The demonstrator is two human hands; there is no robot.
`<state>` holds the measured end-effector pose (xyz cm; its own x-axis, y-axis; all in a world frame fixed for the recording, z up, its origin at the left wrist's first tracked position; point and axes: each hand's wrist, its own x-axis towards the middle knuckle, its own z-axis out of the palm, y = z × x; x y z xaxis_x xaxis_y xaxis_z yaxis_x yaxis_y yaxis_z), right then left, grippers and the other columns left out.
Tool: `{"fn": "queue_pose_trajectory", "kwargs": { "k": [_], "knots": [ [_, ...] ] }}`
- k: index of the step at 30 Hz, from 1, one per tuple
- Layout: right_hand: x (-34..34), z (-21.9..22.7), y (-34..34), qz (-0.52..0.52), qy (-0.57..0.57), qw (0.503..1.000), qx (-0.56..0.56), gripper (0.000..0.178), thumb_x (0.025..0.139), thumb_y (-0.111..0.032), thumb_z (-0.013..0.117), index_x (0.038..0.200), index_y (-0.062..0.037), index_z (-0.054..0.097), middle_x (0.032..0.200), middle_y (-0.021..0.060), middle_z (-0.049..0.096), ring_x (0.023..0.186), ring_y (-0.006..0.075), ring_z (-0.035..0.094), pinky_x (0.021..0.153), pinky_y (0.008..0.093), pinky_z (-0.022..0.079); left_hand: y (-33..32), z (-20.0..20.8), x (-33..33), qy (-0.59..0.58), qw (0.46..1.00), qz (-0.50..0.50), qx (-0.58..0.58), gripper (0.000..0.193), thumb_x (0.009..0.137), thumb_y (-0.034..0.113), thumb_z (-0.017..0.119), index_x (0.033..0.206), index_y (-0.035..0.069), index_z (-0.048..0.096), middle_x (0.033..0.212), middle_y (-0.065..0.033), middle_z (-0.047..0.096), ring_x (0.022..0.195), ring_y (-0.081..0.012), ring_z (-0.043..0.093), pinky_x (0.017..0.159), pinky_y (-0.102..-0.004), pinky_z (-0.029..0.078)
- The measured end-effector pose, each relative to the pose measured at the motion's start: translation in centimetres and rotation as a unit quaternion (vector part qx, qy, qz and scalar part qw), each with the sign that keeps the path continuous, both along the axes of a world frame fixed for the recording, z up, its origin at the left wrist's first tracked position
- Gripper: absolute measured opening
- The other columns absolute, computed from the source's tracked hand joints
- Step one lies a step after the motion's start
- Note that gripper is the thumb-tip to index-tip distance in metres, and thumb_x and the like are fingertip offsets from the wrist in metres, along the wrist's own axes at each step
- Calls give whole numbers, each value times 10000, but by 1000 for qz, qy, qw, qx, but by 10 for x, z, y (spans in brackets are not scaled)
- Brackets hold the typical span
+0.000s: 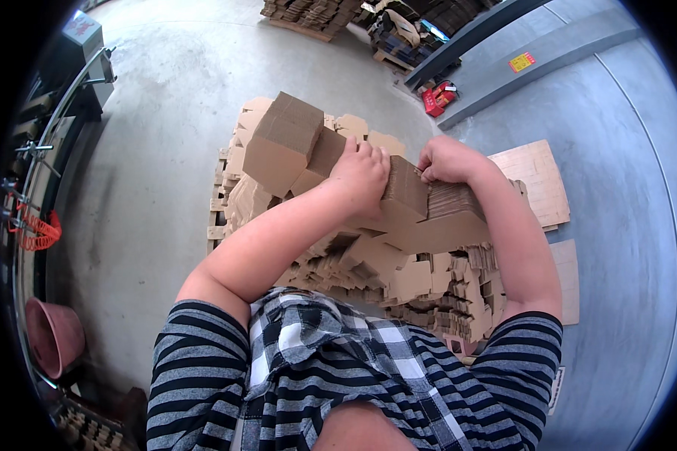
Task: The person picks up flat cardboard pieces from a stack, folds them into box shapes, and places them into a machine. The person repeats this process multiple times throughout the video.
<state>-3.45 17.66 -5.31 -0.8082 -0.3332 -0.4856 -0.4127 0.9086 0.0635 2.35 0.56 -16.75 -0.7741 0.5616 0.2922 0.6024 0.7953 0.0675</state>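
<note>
A bundle of flat brown cardboard blanks (405, 192) lies in front of me, its layered edges facing up. My left hand (361, 177) lies over the bundle's left side, fingers bent over the cardboard and gripping it. At the bundle's right part, my right hand (451, 160) is closed, thumb and fingertips pinched at the top of the layered edges. What sits between those fingertips is too small to make out. Left of my left hand stands another block of stacked cardboard (284, 143), higher than the pieces around it.
More die-cut cardboard stacks (421, 282) lie beneath, on a wooden pallet (217, 203). Flat boards (530, 180) stand to the right by a grey wall. A red fire extinguisher (442, 96) is at far right. At left are a machine with an orange coiled hose (41, 231) and a pink bucket (55, 337).
</note>
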Motion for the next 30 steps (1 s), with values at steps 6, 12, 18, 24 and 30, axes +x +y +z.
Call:
{"fn": "queue_pose_trajectory", "kwargs": {
  "k": [6, 12, 18, 24, 30],
  "knots": [
    [-8, -6, 5, 39, 44, 998, 24, 187, 615, -29, 668, 794, -61, 715, 800, 164, 673, 765, 300, 655, 686, 372, 518, 0, 3, 1, -14, 1000, 3, -14, 1048, 569, 557, 740, 1307, -88, 370, 1149, -164, 538, 1128, -304, 481, 1043, -496, 279],
    [-3, -9, 7, 31, 97, 995, -9, 183, 616, -51, 656, 791, -60, 707, 771, 144, 674, 708, 270, 651, 645, 354, 509, -3, 10, 4, -46, 999, -19, 0, 1063, 582, 582, 724, 1324, -85, 355, 1195, -167, 524, 1162, -300, 462, 1059, -487, 267],
    [38, 41, 14, -96, 114, 948, -280, 109, 697, -21, 614, 787, -2, 671, 676, 28, 626, 642, 80, 564, 584, 241, 454, 3, 17, 5, -26, 999, -24, -10, 1040, 575, 611, 718, 1281, -80, 393, 1179, -167, 537, 1138, -292, 483, 1024, -456, 300],
    [153, 51, -5, -49, 139, 898, -416, 112, 750, -39, 590, 823, -19, 672, 687, 36, 627, 599, 81, 552, 552, 244, 436, -6, 17, 6, -16, 999, -13, -27, 1048, 565, 583, 743, 1269, -108, 388, 1125, -177, 567, 1104, -276, 510, 998, -401, 324],
    [187, -116, 25, -55, 243, 951, -185, 95, 734, -107, 589, 758, -29, 637, 739, 165, 633, 695, 342, 625, 638, 431, 508, -2, 11, 4, 15, 999, -17, -24, 1077, 562, 574, 753, 1304, -103, 364, 1141, -172, 555, 1113, -276, 506, 1012, -410, 318]
  ]
}}
